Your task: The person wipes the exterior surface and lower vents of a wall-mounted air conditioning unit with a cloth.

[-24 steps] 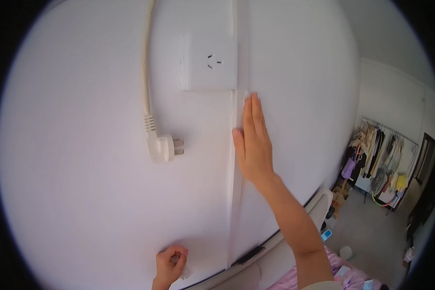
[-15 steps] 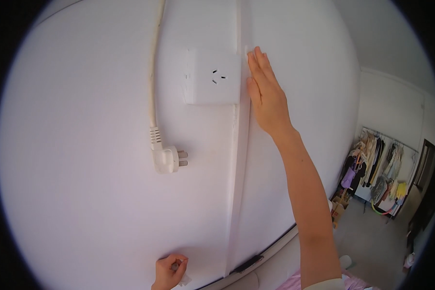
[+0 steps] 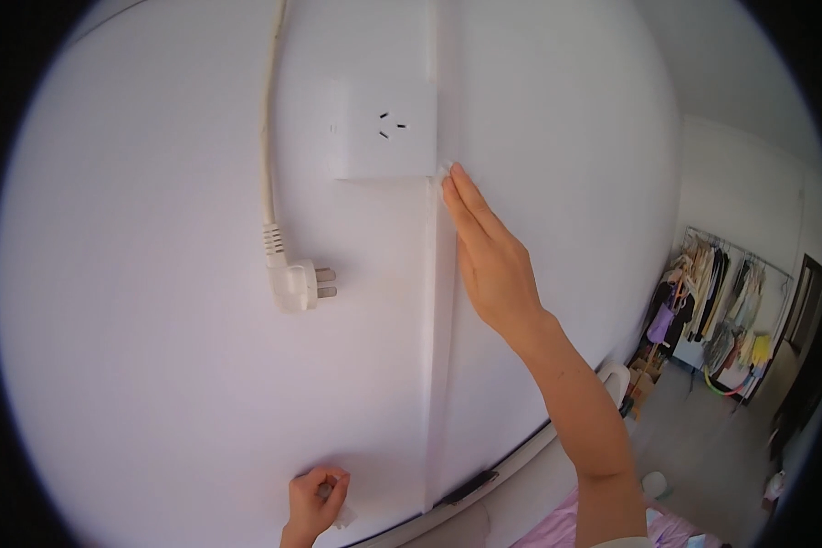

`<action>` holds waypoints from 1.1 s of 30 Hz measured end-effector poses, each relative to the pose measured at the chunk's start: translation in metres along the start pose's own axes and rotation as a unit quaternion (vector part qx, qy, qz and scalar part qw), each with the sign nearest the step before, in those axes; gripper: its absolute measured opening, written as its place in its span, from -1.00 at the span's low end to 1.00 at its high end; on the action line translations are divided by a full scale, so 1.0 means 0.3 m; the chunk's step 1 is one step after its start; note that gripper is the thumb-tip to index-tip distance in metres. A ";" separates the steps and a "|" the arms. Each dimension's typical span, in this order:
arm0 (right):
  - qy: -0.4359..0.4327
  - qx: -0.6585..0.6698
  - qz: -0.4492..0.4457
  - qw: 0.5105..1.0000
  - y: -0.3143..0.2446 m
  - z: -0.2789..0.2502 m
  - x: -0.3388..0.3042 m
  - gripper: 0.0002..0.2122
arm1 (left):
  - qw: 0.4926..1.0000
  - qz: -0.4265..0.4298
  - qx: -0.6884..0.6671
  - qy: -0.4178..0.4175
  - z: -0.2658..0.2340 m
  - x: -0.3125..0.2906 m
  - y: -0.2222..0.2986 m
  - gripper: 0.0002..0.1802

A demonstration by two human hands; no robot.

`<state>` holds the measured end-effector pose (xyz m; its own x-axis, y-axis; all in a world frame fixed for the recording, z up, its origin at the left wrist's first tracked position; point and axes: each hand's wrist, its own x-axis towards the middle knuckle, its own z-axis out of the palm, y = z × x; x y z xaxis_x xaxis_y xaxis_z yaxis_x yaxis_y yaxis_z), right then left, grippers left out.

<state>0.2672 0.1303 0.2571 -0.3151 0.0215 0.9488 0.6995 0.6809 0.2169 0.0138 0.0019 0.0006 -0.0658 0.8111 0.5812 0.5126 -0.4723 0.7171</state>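
Observation:
My right hand (image 3: 498,265) is stretched out flat, fingers together, its tips against the white cable trunking (image 3: 440,356) just below the right corner of a white wall socket (image 3: 388,132). A small whitish bit shows at those fingertips; I cannot make out what it is. Low on the wall, my left hand (image 3: 314,500) is closed in a pinch, and a crumpled, translucent whitish piece (image 3: 342,519) sticks out beneath its fingers. To the left of the socket, a white plug (image 3: 294,285) hangs unplugged on its cord (image 3: 268,137), metal pins pointing right.
A pale padded edge (image 3: 521,484) with a dark strip runs along the wall's foot, pink fabric (image 3: 557,525) beside it. Far right, a rack of clothes (image 3: 721,292) stands near cardboard boxes (image 3: 644,388) on a grey floor (image 3: 694,447).
My right hand has slid down along the trunking, from beside the socket's upper part to its lower corner. My left hand stays pinched low on the wall. The view has shifted slightly.

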 end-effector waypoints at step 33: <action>-0.167 -0.012 0.133 0.977 -0.314 0.168 -0.794 -0.59 | 0.984 -0.163 -0.065 -0.024 0.070 -0.101 0.027 -1.00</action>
<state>0.2440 0.0981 -0.0010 -0.3092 0.4355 0.8454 0.7983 0.6020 -0.0181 0.0380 -0.0192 -0.0192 -0.1661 0.9410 0.2948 0.3572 -0.2212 0.9075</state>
